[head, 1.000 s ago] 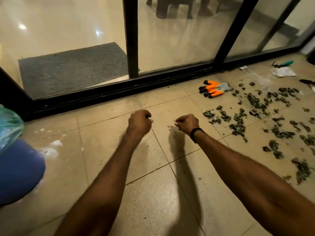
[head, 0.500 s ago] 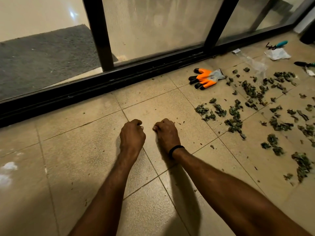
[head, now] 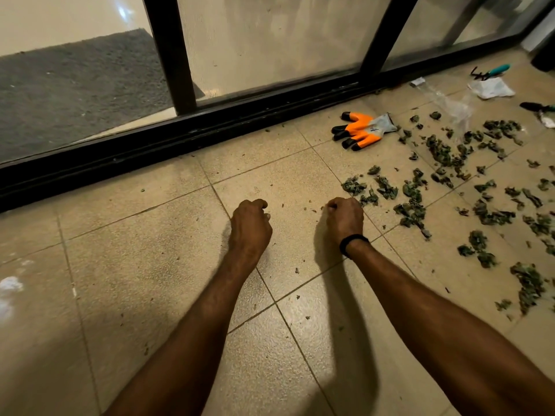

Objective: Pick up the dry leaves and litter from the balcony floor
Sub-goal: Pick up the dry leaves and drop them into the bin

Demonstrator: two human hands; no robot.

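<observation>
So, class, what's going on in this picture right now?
A person is crouched over a tiled balcony floor, both arms stretched out. The left hand and right hand are curled into loose fists near small crumbs. Whether they hold anything cannot be seen. Most dry leaves lie scattered to the right, beside an orange glove.

Honestly nothing readable anywhere in this shot. The orange-and-grey work glove with black fingertips (head: 363, 130) has a small dark mark on its grey cuff, but it's way too blurry to make out as letters. The crumpled white paper packet (head: 490, 88) near the glass door looks blank from here, and the small white tag (head: 418, 82) beside the door track is too tiny to read.
</observation>
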